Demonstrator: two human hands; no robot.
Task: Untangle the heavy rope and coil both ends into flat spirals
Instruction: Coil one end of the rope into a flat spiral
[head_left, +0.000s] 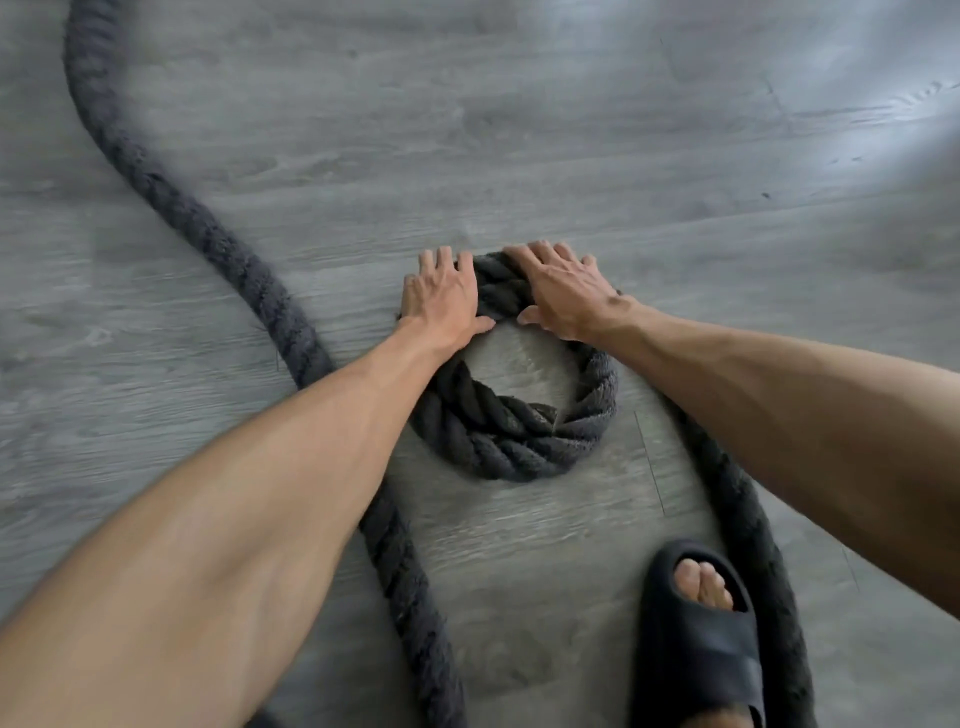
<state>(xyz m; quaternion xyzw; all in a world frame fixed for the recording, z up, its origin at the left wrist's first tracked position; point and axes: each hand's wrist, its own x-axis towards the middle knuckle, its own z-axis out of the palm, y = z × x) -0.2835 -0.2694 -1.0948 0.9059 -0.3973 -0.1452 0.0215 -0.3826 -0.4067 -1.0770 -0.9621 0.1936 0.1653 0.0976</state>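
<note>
A thick dark grey twisted rope (197, 234) snakes over the floor from the top left down to the bottom centre. One end of it forms a single round loop (519, 441) in the middle, with bare floor inside the ring. My left hand (441, 296) lies on the loop's far left part, fingers spread over the rope and thumb on its inner side. My right hand (563, 291) covers the loop's far right part in the same way, thumb inside the ring. A further stretch of rope (748, 519) curves down the right side under my right forearm.
Grey wood-look plank flooring (519, 130) spreads all round. My foot in a black open-toe slide sandal (701, 639) stands at the bottom right, between the two rope runs and close to the right one.
</note>
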